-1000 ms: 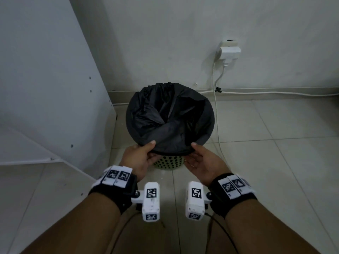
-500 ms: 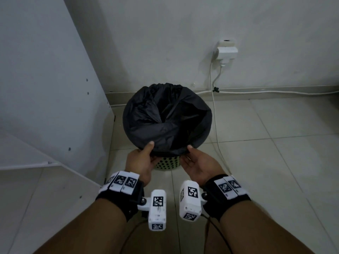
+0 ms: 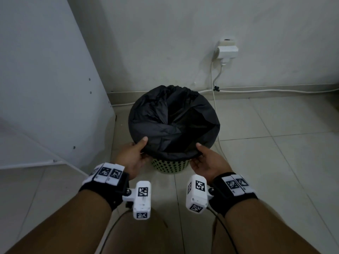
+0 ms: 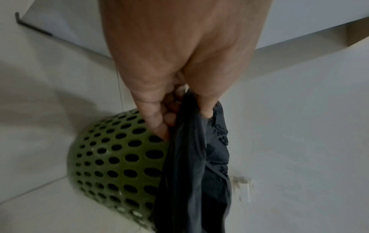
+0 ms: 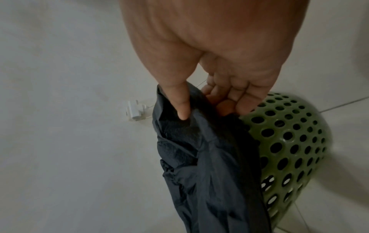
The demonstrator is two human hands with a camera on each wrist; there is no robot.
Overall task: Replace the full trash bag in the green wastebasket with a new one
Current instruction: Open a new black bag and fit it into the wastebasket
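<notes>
A green perforated wastebasket (image 3: 169,165) (image 4: 111,160) (image 5: 287,141) stands on the tiled floor near the wall. A black trash bag (image 3: 172,121) (image 4: 191,165) (image 5: 203,157) lines it, its edge folded over the rim. My left hand (image 3: 134,154) (image 4: 177,108) pinches the bag's near-left edge, thumb on top and fingers under the fold. My right hand (image 3: 203,158) (image 5: 201,104) pinches the near-right edge the same way. The bag's inside is dark and I cannot see its contents.
A white cabinet panel (image 3: 45,79) stands close on the left of the basket. A wall socket with a white plug (image 3: 226,51) is behind it, and its cable (image 3: 215,114) runs down past the basket's right side. Open tiled floor lies to the right.
Both hands have spread slightly apart along the near rim while keeping hold of the bag's edge. The head view has shifted a little.
</notes>
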